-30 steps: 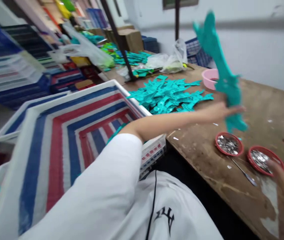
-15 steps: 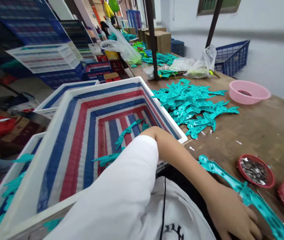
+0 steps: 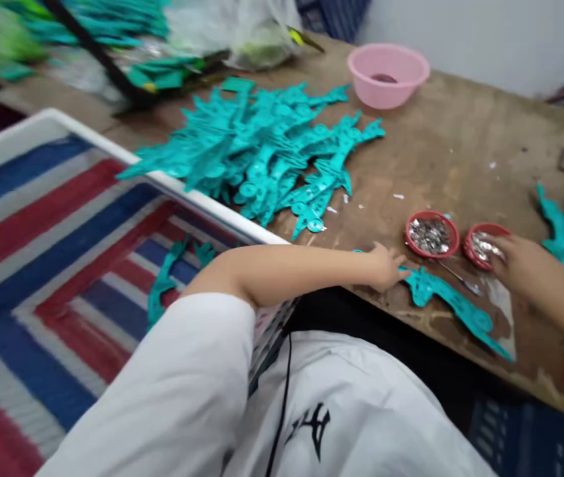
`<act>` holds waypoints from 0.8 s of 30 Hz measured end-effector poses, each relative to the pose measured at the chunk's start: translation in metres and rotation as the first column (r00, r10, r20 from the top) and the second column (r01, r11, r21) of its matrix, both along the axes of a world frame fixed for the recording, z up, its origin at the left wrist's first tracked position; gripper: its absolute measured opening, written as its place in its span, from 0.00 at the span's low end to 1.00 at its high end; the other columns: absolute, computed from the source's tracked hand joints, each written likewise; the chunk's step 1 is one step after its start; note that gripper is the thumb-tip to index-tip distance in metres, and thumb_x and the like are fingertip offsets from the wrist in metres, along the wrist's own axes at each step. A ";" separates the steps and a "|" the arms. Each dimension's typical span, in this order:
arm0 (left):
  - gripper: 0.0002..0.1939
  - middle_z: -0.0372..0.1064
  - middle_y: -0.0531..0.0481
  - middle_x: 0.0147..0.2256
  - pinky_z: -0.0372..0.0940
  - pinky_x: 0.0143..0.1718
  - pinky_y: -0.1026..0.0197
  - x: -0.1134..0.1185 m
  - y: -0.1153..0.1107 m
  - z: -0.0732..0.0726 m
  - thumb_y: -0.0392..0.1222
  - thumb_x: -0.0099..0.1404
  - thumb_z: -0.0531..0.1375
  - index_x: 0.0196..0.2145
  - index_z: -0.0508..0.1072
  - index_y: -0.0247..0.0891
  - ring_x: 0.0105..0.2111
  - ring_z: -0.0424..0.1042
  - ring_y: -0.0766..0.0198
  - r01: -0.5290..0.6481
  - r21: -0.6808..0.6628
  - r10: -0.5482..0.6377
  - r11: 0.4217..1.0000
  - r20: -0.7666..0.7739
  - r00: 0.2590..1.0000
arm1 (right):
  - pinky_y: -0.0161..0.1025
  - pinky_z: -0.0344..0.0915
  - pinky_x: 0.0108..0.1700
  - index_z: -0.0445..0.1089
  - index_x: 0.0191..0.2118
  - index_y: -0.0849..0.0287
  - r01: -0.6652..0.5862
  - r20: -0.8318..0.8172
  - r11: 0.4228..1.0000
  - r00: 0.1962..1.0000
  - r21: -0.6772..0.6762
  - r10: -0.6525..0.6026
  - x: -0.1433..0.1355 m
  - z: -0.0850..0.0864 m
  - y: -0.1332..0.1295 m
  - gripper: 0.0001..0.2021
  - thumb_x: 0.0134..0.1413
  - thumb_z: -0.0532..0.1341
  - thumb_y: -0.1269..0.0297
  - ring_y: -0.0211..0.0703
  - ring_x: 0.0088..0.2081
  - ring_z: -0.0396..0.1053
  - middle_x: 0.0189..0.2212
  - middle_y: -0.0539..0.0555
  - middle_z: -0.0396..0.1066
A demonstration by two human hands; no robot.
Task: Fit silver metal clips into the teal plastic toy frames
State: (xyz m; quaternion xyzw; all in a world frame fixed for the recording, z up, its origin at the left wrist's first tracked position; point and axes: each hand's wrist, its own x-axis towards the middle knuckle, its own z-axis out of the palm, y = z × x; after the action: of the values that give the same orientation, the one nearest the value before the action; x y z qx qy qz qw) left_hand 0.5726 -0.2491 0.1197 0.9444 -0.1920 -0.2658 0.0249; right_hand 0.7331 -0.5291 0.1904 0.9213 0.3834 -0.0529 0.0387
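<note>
Head view: left hand [image 3: 385, 268], fingers spread, partly covers teal piece [image 3: 460, 307] near table edge [image 3: 423, 320]; right hand's [image 3: 520, 265] grip unclear.

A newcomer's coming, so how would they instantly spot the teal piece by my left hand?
On the brown table, find the two red dishes of silvery bits. The teal piece lies between them and the near edge; unlike the other teal pieces, it's partly hidden by the left hand.
</note>
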 end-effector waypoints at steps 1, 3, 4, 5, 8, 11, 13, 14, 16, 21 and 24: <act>0.53 0.50 0.36 0.94 0.70 0.84 0.07 0.003 0.001 -0.002 0.47 0.78 0.77 0.95 0.67 0.55 0.92 0.58 0.21 -0.011 0.012 0.012 1.000 -0.020 1.000 | 0.69 0.81 0.63 0.85 0.80 0.54 0.039 0.023 0.996 0.999 -0.077 -0.038 0.015 -0.004 -0.001 0.32 0.86 0.53 0.58 0.82 0.67 0.86 0.70 0.78 0.86; 0.55 0.48 0.33 0.94 0.69 0.83 0.04 0.005 0.001 -0.001 0.48 0.79 0.78 0.96 0.65 0.55 0.93 0.57 0.18 -0.040 0.039 0.042 0.998 -0.045 0.998 | 0.61 0.75 0.55 0.84 0.80 0.65 0.142 0.027 0.962 0.990 -0.233 -0.140 0.038 -0.014 0.000 0.31 0.90 0.52 0.65 0.78 0.63 0.88 0.67 0.81 0.87; 0.55 0.48 0.32 0.94 0.70 0.82 0.03 0.006 0.001 0.001 0.48 0.80 0.77 0.96 0.65 0.54 0.92 0.57 0.17 -0.054 0.053 0.057 0.997 -0.049 0.997 | 0.58 0.71 0.53 0.86 0.79 0.65 0.159 0.016 0.949 0.987 -0.274 -0.161 0.045 -0.018 0.002 0.28 0.92 0.53 0.65 0.76 0.62 0.88 0.67 0.80 0.88; 0.53 0.48 0.30 0.94 0.70 0.81 0.04 0.006 0.002 0.005 0.49 0.81 0.76 0.96 0.65 0.52 0.92 0.58 0.16 -0.064 0.068 0.068 0.996 -0.050 0.996 | 0.57 0.68 0.51 0.87 0.77 0.65 0.153 0.018 0.952 0.988 -0.264 -0.154 0.048 -0.022 0.004 0.27 0.94 0.54 0.64 0.75 0.62 0.88 0.67 0.79 0.88; 0.48 0.49 0.24 0.93 0.72 0.81 0.06 0.005 0.004 0.019 0.49 0.86 0.72 0.95 0.66 0.41 0.91 0.61 0.16 -0.064 0.109 0.069 0.992 -0.045 0.997 | 0.55 0.63 0.48 0.89 0.71 0.67 0.120 0.029 0.973 0.993 -0.199 -0.117 0.044 -0.031 0.012 0.24 0.94 0.57 0.64 0.74 0.62 0.87 0.66 0.78 0.88; 0.44 0.46 0.23 0.93 0.72 0.84 0.13 0.005 0.005 0.034 0.47 0.89 0.69 0.94 0.68 0.33 0.92 0.58 0.20 -0.026 0.122 0.031 0.992 -0.040 0.999 | 0.54 0.66 0.52 0.89 0.70 0.70 0.089 0.039 0.989 0.996 -0.119 -0.085 0.035 -0.036 0.023 0.23 0.93 0.58 0.66 0.73 0.65 0.85 0.66 0.78 0.88; 0.41 0.46 0.24 0.93 0.72 0.85 0.18 0.004 0.005 0.042 0.45 0.90 0.67 0.93 0.69 0.31 0.93 0.57 0.24 0.000 0.131 0.006 0.991 -0.042 0.999 | 0.54 0.71 0.58 0.89 0.72 0.71 0.020 0.013 0.999 1.000 -0.034 -0.020 0.033 -0.039 0.034 0.23 0.94 0.58 0.66 0.73 0.67 0.84 0.67 0.77 0.88; 0.40 0.46 0.24 0.93 0.73 0.85 0.20 0.003 0.004 0.045 0.44 0.91 0.66 0.93 0.69 0.30 0.93 0.57 0.25 0.012 0.136 -0.006 0.991 -0.044 0.999 | 0.54 0.73 0.62 0.89 0.72 0.71 -0.016 -0.006 1.000 1.000 0.001 0.016 0.033 -0.041 0.041 0.23 0.94 0.60 0.65 0.72 0.67 0.84 0.66 0.75 0.89; 0.38 0.47 0.23 0.93 0.75 0.83 0.25 0.001 0.004 0.049 0.43 0.92 0.64 0.92 0.70 0.28 0.92 0.61 0.26 0.037 0.142 -0.030 0.989 -0.049 0.998 | 0.57 0.75 0.67 0.91 0.70 0.68 -0.072 -0.050 0.997 0.996 0.031 0.074 0.037 -0.048 0.056 0.21 0.91 0.63 0.65 0.73 0.66 0.84 0.64 0.72 0.90; 0.46 0.48 0.21 0.93 0.79 0.79 0.30 -0.002 0.008 0.045 0.52 0.91 0.71 0.94 0.66 0.27 0.89 0.67 0.27 0.080 0.121 -0.073 0.989 -0.063 0.995 | 0.63 0.76 0.73 0.95 0.61 0.51 -0.143 -0.122 0.984 0.980 0.104 0.155 0.055 -0.077 0.072 0.16 0.87 0.66 0.60 0.71 0.65 0.82 0.60 0.61 0.91; 0.50 0.46 0.21 0.93 0.77 0.80 0.29 -0.001 0.010 0.042 0.54 0.90 0.73 0.95 0.63 0.28 0.90 0.66 0.26 0.090 0.114 -0.082 0.989 -0.076 0.994 | 0.65 0.75 0.73 0.95 0.61 0.48 -0.156 -0.126 0.981 0.977 0.115 0.170 0.061 -0.090 0.068 0.16 0.88 0.67 0.57 0.71 0.65 0.80 0.58 0.59 0.90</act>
State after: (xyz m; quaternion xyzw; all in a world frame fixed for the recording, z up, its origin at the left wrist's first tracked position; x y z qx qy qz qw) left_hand 0.5714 -0.2390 0.1620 0.9249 -0.2158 -0.3110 -0.0352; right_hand 0.7942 -0.4615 0.1006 0.8817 0.4617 -0.0919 -0.0314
